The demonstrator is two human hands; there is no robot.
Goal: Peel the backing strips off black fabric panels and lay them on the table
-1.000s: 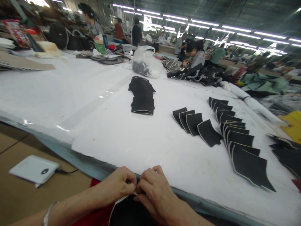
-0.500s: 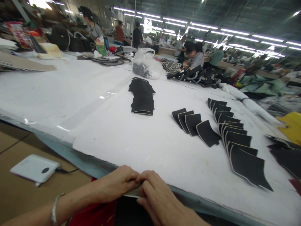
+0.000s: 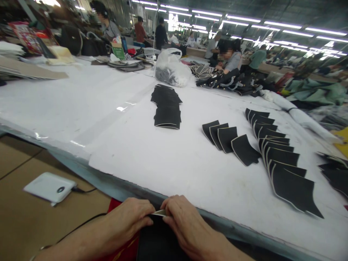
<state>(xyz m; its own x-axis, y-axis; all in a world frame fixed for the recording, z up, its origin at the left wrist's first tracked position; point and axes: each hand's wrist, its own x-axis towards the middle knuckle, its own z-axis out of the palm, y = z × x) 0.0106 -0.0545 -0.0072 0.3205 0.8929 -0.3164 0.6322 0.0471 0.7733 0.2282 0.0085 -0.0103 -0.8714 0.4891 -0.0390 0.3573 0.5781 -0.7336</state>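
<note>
my L hand (image 3: 130,221) + R hand (image 3: 185,228) pinching top edge of black pale-edged leather piece (image 3: 157,239) at near edge of white-covered table (image 3: 163,170) | risk: grip slips, edge shifts crooked | black stack (image 3: 167,108) well apart

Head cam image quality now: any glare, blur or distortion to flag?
Head view: ceiling tube lights blow out to white streaks; a small specular glare spot sits on the clear plastic sheet over the white table cover. Wide-angle warp bends the table edge. Far background is soft. Left hand and right hand, pinching the black cream-edged piece, look sharp.
</note>
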